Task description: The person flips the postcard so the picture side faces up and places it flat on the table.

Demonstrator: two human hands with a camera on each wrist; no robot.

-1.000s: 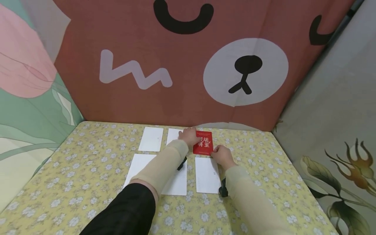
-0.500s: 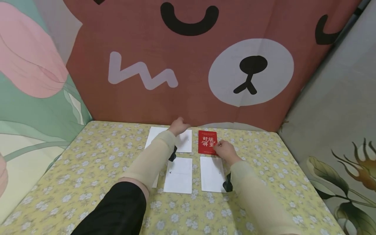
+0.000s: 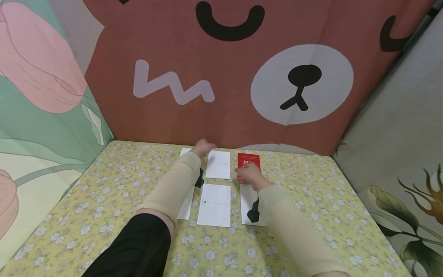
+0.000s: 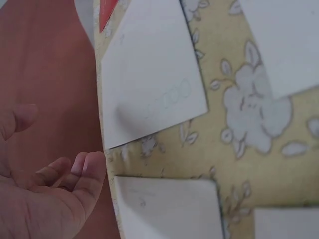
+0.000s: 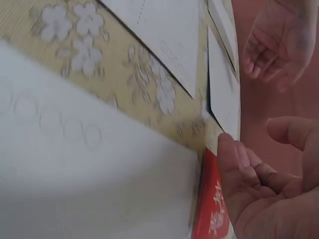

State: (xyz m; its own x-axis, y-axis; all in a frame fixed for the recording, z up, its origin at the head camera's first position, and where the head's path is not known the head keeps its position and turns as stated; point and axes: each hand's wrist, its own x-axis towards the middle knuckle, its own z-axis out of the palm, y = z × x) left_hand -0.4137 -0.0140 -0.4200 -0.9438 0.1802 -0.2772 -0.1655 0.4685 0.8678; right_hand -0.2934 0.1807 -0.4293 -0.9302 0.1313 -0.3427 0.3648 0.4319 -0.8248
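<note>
A red card (image 3: 248, 157) with white Chinese characters lies at the right of the back row, partly covered by my right hand (image 3: 252, 175). In the right wrist view that hand's thumb stands apart from the loosely bent fingers, with nothing between them. My left hand (image 3: 203, 147) hovers at the back edge, between two white cards. Its fingers hold nothing in the left wrist view. The back-middle white card (image 3: 218, 165) lies flat beside it. My left arm partly hides the back-left white card (image 3: 185, 151). The front-right white card (image 3: 247, 206) lies below my right wrist.
A front-middle white card (image 3: 214, 207) and a front-left one (image 3: 186, 207), partly under my left forearm, complete the front row. The yellow floral tablecloth (image 3: 104, 200) meets a brown bear backdrop (image 3: 166, 123). A grey curtain (image 3: 391, 115) hangs at the right.
My left hand has left the red card and moved left along the back edge. My right hand has released the red card's lower right corner and moved left over it.
</note>
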